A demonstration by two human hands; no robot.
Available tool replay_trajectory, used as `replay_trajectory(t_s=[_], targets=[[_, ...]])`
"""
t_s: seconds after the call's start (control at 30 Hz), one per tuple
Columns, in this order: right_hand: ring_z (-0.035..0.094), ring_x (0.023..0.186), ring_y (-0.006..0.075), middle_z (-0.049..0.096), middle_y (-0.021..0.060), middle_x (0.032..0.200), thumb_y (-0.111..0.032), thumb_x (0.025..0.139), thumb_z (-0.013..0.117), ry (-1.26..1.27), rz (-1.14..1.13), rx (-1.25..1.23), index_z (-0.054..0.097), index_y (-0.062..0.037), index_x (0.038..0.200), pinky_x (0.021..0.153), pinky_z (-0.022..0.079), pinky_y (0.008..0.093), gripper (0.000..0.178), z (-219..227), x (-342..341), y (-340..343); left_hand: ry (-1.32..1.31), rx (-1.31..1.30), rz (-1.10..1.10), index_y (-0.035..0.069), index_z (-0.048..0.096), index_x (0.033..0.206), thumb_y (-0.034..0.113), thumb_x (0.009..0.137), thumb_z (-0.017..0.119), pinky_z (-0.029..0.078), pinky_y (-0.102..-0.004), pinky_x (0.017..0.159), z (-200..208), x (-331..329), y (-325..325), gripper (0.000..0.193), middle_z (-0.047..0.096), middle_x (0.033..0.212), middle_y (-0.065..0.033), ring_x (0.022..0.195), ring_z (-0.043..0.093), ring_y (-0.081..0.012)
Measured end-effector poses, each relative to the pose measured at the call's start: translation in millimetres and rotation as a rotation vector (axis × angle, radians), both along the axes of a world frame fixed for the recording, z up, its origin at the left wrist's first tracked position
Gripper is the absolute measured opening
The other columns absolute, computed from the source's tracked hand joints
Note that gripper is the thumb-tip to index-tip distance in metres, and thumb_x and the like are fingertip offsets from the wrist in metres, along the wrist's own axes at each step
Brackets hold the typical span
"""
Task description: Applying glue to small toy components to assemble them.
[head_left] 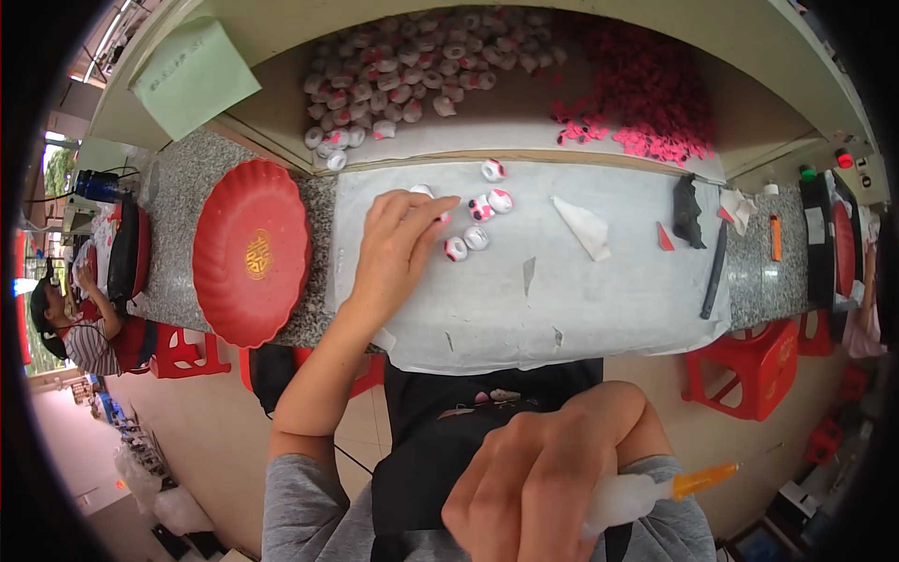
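Observation:
My left hand (pixel 398 245) reaches over a paper-covered work surface, its fingers stretched forward. Under and just beyond those fingers lie small rounded white pieces (pixel 421 190) with pink patches, partly covered by the hand. To the right of the fingertips sits a loose group of similar white-and-pink pieces (pixel 479 208), some with black spots. Close to the camera, my right hand (pixel 548 468) is wrapped round a translucent white squeeze bottle (pixel 623 501). The bottle has an orange tip with a thin needle, pointing right, and is held above my lap, off the table.
A red scalloped tray (pixel 225 253) stands at the left. The shelf (pixel 524 131) ahead holds many white pieces (pixel 393 80) and a heap of small pink pieces (pixel 646 103). Paper scraps (pixel 582 229), a dark bar (pixel 714 272) and an orange lighter (pixel 775 238) lie to the right.

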State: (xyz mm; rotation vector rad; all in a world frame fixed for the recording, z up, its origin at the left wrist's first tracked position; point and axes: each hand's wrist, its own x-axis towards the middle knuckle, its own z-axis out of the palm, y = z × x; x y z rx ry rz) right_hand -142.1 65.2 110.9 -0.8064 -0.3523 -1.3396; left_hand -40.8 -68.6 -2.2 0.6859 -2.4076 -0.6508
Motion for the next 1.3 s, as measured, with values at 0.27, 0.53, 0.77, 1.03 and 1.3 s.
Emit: replay_trajectory(t_s=[0.27,0.53,0.77,1.03,1.3], targets=[[0.054,0.055,0.0194,0.057,0.0154,0.067,-0.003,0.073,0.056,-0.174,-0.095,0.051,0.056,0.0038,0.074,0.044,0.042,0.0220,0.007,9,-5,8,-0.042,-0.080,-0.011,0.010,0.056,0.094,0.004,0.072,0.051,0.031,-0.0348,0.083,-15,-22,-4,0.024,0.051,0.088,-0.0072,0.091,0.041,-0.0269],[0.053,0.057,0.0172,0.057,0.0150,0.071,-0.005,0.073,0.056,-0.389,-0.169,0.072,0.057,0.0027,0.076,0.045,0.039,0.0219,0.008,-3,6,25,-0.241,-0.230,0.023,0.013,0.044,0.111,0.025,0.069,0.058,0.023,-0.0493,0.087,-16,-45,15,0.046,0.033,0.116,-0.0167,0.108,0.028,-0.0335],[0.052,0.057,0.0171,0.057,0.0138,0.074,-0.007,0.075,0.054,-0.084,0.147,0.002,0.057,0.0028,0.079,0.048,0.038,0.0233,0.011,3,-13,2,-0.144,-0.190,-0.084,0.011,0.042,0.112,0.028,0.067,0.060,0.020,-0.0520,0.088,-24,-65,10,0.052,0.031,0.118,-0.0164,0.111,0.026,-0.0335],[0.053,0.058,0.0173,0.058,0.0120,0.073,-0.004,0.075,0.051,-0.013,0.132,0.099,0.058,0.0021,0.075,0.047,0.036,0.0227,0.009,17,-22,-3,-0.145,-0.311,-0.033,0.013,0.049,0.106,0.024,0.070,0.057,0.024,-0.0452,0.089,-4,-60,1,0.039,0.038,0.115,-0.0135,0.110,0.030,-0.0319],[0.056,0.062,0.0178,0.059,0.0116,0.073,-0.004,0.075,0.052,-0.493,-0.285,0.140,0.058,0.0014,0.076,0.048,0.037,0.0226,0.008,0,28,19,0.018,-0.261,0.362,0.011,0.052,0.101,0.016,0.069,0.057,0.031,-0.0372,0.083,3,-6,-40,0.032,0.044,0.104,-0.0152,0.098,0.037,-0.0305]])
